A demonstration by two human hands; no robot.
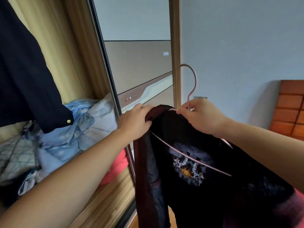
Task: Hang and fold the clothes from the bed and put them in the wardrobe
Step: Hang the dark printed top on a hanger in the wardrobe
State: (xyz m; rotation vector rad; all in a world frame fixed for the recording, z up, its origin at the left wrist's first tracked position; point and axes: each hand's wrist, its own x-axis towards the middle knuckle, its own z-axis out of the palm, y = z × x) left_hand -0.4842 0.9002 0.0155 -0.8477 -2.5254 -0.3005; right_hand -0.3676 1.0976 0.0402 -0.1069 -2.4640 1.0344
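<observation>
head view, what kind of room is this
Most likely a bedroom, at an open wardrobe. A sliding wardrobe door stands beside a shelf piled with bedding, a dark garment hangs inside, and the hands hold a black sweater on a pink hanger.

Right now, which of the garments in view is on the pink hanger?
The black printed top, held by both hands on the pink hanger. The navy garment hangs inside the wardrobe; the light blue clothes lie heaped below it.

You are wearing the one head camera, looking forward and slightly down, close over both forearms. The wardrobe [69, 66] opening is sitting at nine o'clock, the wall [238, 46] at two o'clock.
</observation>
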